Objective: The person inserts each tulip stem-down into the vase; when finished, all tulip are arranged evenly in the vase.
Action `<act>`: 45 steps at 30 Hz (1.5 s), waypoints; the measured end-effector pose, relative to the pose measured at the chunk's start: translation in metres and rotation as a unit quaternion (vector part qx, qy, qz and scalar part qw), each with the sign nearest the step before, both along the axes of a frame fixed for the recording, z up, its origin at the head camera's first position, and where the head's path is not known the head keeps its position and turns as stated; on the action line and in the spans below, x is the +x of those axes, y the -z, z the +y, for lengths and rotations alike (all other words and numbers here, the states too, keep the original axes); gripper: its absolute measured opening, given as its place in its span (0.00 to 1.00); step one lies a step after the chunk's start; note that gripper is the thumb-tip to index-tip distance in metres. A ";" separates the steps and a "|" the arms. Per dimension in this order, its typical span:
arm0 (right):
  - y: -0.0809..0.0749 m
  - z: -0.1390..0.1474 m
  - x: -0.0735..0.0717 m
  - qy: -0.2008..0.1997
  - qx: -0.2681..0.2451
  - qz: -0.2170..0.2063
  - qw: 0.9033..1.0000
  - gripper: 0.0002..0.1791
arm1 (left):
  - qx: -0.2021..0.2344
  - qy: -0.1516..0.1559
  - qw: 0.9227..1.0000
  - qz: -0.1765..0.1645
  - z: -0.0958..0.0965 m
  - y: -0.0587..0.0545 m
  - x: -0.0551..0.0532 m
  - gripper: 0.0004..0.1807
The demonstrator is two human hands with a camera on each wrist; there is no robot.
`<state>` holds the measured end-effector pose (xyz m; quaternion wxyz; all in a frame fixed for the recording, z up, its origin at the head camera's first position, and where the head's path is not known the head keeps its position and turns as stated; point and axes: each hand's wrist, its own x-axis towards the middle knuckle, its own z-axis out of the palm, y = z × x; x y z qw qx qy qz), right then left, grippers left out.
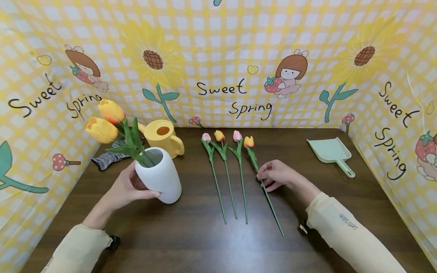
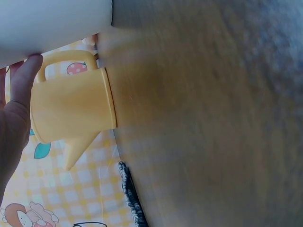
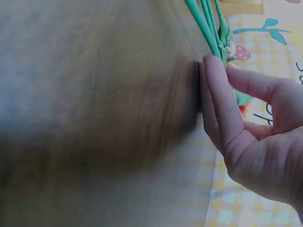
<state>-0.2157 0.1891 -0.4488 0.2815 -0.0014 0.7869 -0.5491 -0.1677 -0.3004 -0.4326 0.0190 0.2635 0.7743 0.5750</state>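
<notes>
In the head view my left hand (image 1: 124, 187) grips a white vase (image 1: 163, 178) around its side, and the vase leans a little to the left. Two yellow-orange tulips (image 1: 106, 119) stick out of its mouth. My right hand (image 1: 278, 176) pinches the green stem of an orange-yellow tulip (image 1: 249, 142), the rightmost in a row on the table. To its left lie a pink tulip (image 1: 237, 136), a yellow-orange tulip (image 1: 220, 135) and another pink tulip (image 1: 206, 137), stems pointing toward me. The right wrist view shows thumb and fingers meeting at the green stem (image 3: 203, 28).
A yellow watering can (image 1: 162, 138) stands behind the vase, with a grey knitted item (image 1: 110, 153) beside it. At the right of the brown table (image 1: 205, 250) lies a pale green dustpan (image 1: 331, 151). Yellow checked cloth (image 1: 218, 57) walls the back and both sides.
</notes>
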 end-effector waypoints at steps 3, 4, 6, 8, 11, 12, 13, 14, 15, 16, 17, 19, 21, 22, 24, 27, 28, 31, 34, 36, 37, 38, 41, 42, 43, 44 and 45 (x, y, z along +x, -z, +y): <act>-0.001 0.003 0.002 0.007 -0.009 0.007 1.000 0.16 | 0.000 -0.001 1.000 0.001 0.000 0.000 0.000 0.54; -0.001 0.005 0.003 0.008 -0.014 0.009 1.000 0.17 | 0.000 0.001 1.000 0.003 -0.001 0.000 0.000 0.54; -0.002 0.007 0.005 0.010 -0.021 0.008 1.000 0.19 | 0.002 0.004 1.000 0.008 -0.001 0.001 0.000 0.54; -0.002 0.011 0.005 0.010 -0.027 0.002 1.000 0.22 | 0.002 0.006 1.000 0.010 -0.001 0.001 0.000 0.54; -0.001 0.016 0.006 0.005 -0.033 -0.015 0.999 0.25 | 0.002 0.007 1.000 0.007 -0.001 0.000 0.000 0.54; 0.000 0.018 0.006 0.002 -0.033 -0.021 0.999 0.26 | 0.001 0.006 1.000 0.007 0.000 -0.001 0.000 0.54; 0.000 0.019 0.006 0.000 -0.034 -0.027 0.999 0.26 | 0.000 0.005 1.000 0.004 0.000 -0.001 0.000 0.54; 0.000 0.020 0.006 -0.003 -0.035 -0.033 0.999 0.26 | 0.000 0.005 1.000 0.003 0.000 -0.002 0.000 0.54; 0.001 0.021 0.006 -0.004 -0.037 -0.037 0.999 0.26 | 0.000 0.005 1.000 0.003 0.000 -0.002 0.000 0.54; 0.001 0.022 0.007 -0.006 -0.038 -0.041 0.998 0.26 | 0.000 0.004 1.000 0.003 0.000 -0.002 0.000 0.54; 0.001 0.022 0.007 -0.006 -0.038 -0.044 0.998 0.26 | 0.001 0.005 1.000 0.003 0.001 -0.002 -0.001 0.54; 0.001 0.024 0.007 -0.007 -0.041 -0.047 0.998 0.25 | 0.003 0.005 1.000 0.002 0.001 -0.002 -0.001 0.54; 0.002 0.025 0.006 -0.008 -0.041 -0.049 0.998 0.24 | 0.004 0.007 1.000 0.001 0.002 -0.002 -0.002 0.54; 0.002 0.026 0.006 -0.009 -0.041 -0.050 0.998 0.24 | 0.005 0.007 1.000 0.000 0.002 -0.002 -0.002 0.54; 0.002 0.026 0.006 -0.011 -0.041 -0.050 0.998 0.24 | 0.005 0.008 1.000 0.000 0.002 -0.002 -0.002 0.54; 0.002 0.026 0.007 -0.011 -0.040 -0.052 0.998 0.23 | 0.004 0.011 1.000 0.004 0.002 -0.001 -0.001 0.54; 0.001 0.025 0.007 -0.012 -0.039 -0.051 0.998 0.22 | 0.005 0.010 1.000 0.005 0.001 -0.001 0.000 0.54; 0.000 0.023 0.008 -0.017 -0.041 -0.050 0.998 0.21 | 0.005 0.007 1.000 0.008 0.000 -0.001 0.001 0.54; -0.001 0.023 0.008 -0.023 -0.047 -0.046 0.998 0.21 | 0.006 0.006 1.000 0.005 0.000 -0.002 0.000 0.54; -0.002 0.025 0.007 -0.022 -0.054 -0.045 0.997 0.22 | 0.006 0.010 1.000 0.005 0.002 -0.002 -0.002 0.55; -0.003 0.027 0.007 -0.020 -0.059 -0.046 0.997 0.22 | 0.007 0.013 1.000 0.004 0.002 -0.002 -0.003 0.55; -0.003 0.029 0.007 -0.018 -0.065 -0.047 0.997 0.23 | 0.007 0.015 1.000 0.004 0.003 -0.001 -0.004 0.55; -0.004 0.033 0.007 -0.014 -0.091 -0.055 0.994 0.23 | 0.009 0.021 1.000 0.006 0.004 0.000 -0.005 0.55; -0.005 0.033 0.007 -0.012 -0.101 -0.060 0.993 0.23 | 0.010 0.021 1.000 0.006 0.003 0.000 -0.005 0.55; -0.005 0.032 0.006 -0.011 -0.110 -0.063 0.992 0.23 | 0.010 0.020 1.000 0.007 0.002 0.000 -0.004 0.55; -0.006 0.032 0.006 -0.013 -0.118 -0.064 0.991 0.23 | 0.010 0.019 1.000 0.007 0.001 -0.001 -0.003 0.55; -0.007 0.032 0.006 -0.013 -0.126 -0.065 0.990 0.22 | 0.008 0.018 1.000 0.011 0.000 -0.001 -0.002 0.55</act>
